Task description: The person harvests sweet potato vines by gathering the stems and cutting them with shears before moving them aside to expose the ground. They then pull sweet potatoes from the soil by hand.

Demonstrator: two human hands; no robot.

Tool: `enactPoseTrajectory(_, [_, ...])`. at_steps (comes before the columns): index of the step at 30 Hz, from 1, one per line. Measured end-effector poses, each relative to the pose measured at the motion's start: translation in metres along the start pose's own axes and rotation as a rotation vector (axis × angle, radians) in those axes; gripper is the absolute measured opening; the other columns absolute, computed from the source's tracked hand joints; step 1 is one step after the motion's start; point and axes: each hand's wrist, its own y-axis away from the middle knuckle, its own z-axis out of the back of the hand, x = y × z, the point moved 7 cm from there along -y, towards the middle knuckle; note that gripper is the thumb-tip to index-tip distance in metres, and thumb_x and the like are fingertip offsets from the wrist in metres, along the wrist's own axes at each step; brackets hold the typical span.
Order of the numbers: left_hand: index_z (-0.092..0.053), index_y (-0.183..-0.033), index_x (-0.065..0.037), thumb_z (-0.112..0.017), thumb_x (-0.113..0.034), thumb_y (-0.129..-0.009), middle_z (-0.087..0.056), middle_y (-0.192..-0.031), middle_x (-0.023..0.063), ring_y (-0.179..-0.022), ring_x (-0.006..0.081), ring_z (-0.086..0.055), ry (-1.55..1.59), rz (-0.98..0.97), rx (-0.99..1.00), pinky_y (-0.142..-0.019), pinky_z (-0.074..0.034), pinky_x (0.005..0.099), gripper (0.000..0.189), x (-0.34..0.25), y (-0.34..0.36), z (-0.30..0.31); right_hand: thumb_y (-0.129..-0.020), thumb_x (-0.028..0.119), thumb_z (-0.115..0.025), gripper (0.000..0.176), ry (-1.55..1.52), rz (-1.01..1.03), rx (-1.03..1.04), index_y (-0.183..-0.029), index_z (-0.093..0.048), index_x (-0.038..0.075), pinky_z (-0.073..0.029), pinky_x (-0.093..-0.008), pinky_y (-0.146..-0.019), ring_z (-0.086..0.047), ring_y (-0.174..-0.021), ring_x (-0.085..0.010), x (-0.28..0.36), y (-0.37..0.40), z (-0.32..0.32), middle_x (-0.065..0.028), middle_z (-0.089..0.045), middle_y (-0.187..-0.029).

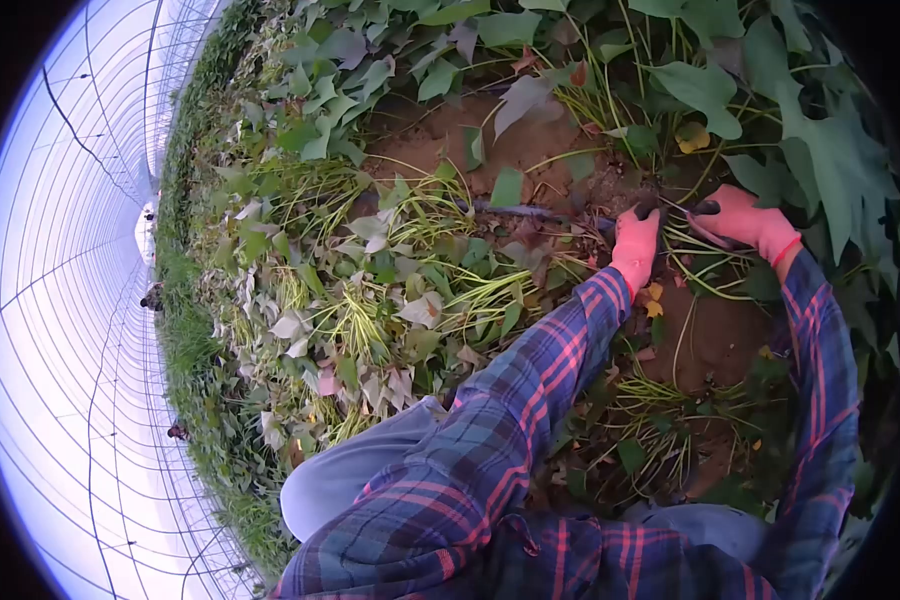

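My left hand (637, 250), in a pink glove with dark fingertips, is closed at the base of a leafy vine plant. What lies between its fingertips is too small to make out. Just to its right, my right hand (748, 222), gloved the same way, has its thumb and fingers around the plant's stems (705, 262). Those pale green stems spread out below and between both hands. A dark drip hose (520, 210) runs along the soil towards the left hand. Some yellow leaves (653, 300) lie just under that hand.
Dense green vines (705, 95) stand above and right of the hands. Cut or wilted stems and leaves (370, 320) cover the ground at left. Bare reddish soil (705, 340) shows below. A hooped greenhouse cover (60, 300) fills the far left, with distant people (152, 297) along the rows.
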Motion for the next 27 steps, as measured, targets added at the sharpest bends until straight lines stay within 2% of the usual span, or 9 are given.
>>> enactPoseTrajectory(4, [-0.067, -0.1, -0.001, -0.057, -0.013, -0.088, -0.066, -0.082, 0.0028, -0.068, 0.0123, -0.059, -0.063, 0.006, -0.079, -0.061, -0.048, 0.0283, 0.02, 0.002, -0.002, 0.006, -0.083, 0.038, -0.06, 0.035, -0.175, 0.149, -0.133, -0.084, -0.065, 0.003, -0.045, -0.0351, -0.064, -0.06, -0.067, -0.0215, 0.005, -0.013, -0.007, -0.0113, -0.066, -0.076])
enactPoseTrajectory(7, [-0.068, -0.1, -0.004, -0.058, -0.014, -0.088, -0.066, -0.08, 0.003, -0.064, 0.0127, -0.059, 0.081, 0.025, -0.055, -0.058, -0.049, 0.0274, 0.018, 0.013, -0.007, 0.003, -0.083, 0.046, -0.058, 0.04, 0.043, -0.016, -0.108, -0.084, -0.07, 0.007, -0.048, -0.0375, -0.065, -0.063, -0.067, -0.0258, 0.005, 0.001, -0.007, -0.0113, -0.068, -0.077])
enactPoseTrajectory(12, [-0.067, -0.101, -0.004, -0.058, -0.012, -0.089, -0.067, -0.082, 0.0042, -0.067, 0.0139, -0.063, 0.147, 0.112, 0.004, -0.057, -0.052, 0.0267, 0.017, 0.009, 0.005, 0.003, -0.089, 0.044, -0.054, 0.041, -0.029, 0.082, -0.225, -0.085, -0.07, 0.006, -0.047, -0.035, -0.06, -0.06, -0.054, -0.024, -0.024, 0.0, -0.043, -0.01, -0.066, -0.065])
enactPoseTrajectory(13, [-0.065, -0.104, -0.005, -0.058, -0.014, -0.09, -0.066, -0.085, 0.0047, -0.071, 0.014, -0.064, 0.093, 0.011, 0.02, -0.059, -0.053, 0.0272, 0.018, 0.004, 0.005, 0.004, -0.09, 0.041, -0.053, 0.039, -0.183, 0.122, -0.217, -0.088, -0.069, 0.005, -0.047, -0.0333, -0.06, -0.06, -0.056, -0.0209, -0.014, 0.006, -0.042, -0.0101, -0.065, -0.066])
enactPoseTrajectory(16, [-0.061, -0.108, -0.004, -0.061, -0.022, -0.09, -0.065, -0.09, 0.0034, -0.071, 0.0136, -0.059, 0.467, 0.34, 0.178, -0.066, -0.049, 0.0279, 0.025, -0.01, 0.036, -0.004, -0.093, 0.037, -0.053, 0.036, -0.375, 0.221, -0.234, -0.095, -0.068, 0.004, -0.045, -0.0299, -0.058, -0.058, -0.06, -0.0153, -0.009, 0.022, -0.03, -0.0084, -0.064, -0.069])
enactPoseTrajectory(19, [-0.059, -0.112, -0.005, -0.057, -0.028, -0.094, -0.064, -0.095, 0.0025, -0.084, 0.0111, -0.058, 0.2, 0.281, 0.131, -0.072, -0.048, 0.0267, 0.029, -0.044, 0.066, 0.023, -0.095, 0.034, -0.053, 0.035, -0.751, 0.214, -0.017, -0.11, -0.065, 0.005, -0.045, -0.026, -0.06, -0.057, -0.067, -0.0125, -0.021, 0.023, -0.033, -0.0041, -0.062, -0.076])
enactPoseTrajectory(22, [-0.055, -0.119, -0.002, -0.052, -0.03, -0.097, -0.062, -0.106, 0.0062, -0.098, 0.0126, -0.055, -0.053, -0.05, 0.059, -0.088, -0.043, 0.0272, 0.035, -0.098, 0.09, 0.074, -0.097, 0.031, -0.049, 0.034, -1.49, 0.159, 0.061, -0.116, -0.06, 0.004, -0.045, -0.0228, -0.059, -0.059, -0.069, -0.0098, -0.037, 0.027, -0.038, -0.0002, -0.062, -0.076])
enactPoseTrajectory(26, [-0.038, -0.137, 0.003, -0.042, -0.021, -0.1, -0.048, -0.134, 0.0178, -0.12, 0.0251, -0.051, -0.082, -0.532, -0.262, -0.102, -0.039, 0.0351, 0.044, -0.206, 0.121, 0.152, -0.097, 0.033, -0.05, 0.035, -0.745, 0.093, -0.187, -0.115, -0.061, 0.005, -0.045, -0.0238, -0.059, -0.06, -0.069, -0.0109, -0.076, 0.012, -0.036, -0.0022, -0.062, -0.076])
enactPoseTrajectory(27, [-0.032, -0.139, 0.003, -0.04, -0.017, -0.1, -0.043, -0.138, 0.0206, -0.124, 0.029, -0.048, 0.121, -0.621, -0.25, -0.104, -0.041, 0.0414, 0.045, -0.228, 0.126, 0.175, -0.096, 0.034, -0.05, 0.035, -0.523, 0.103, -0.235, -0.115, -0.061, 0.006, -0.046, -0.024, -0.059, -0.06, -0.069, -0.0112, -0.076, 0.013, -0.033, -0.0027, -0.063, -0.076])
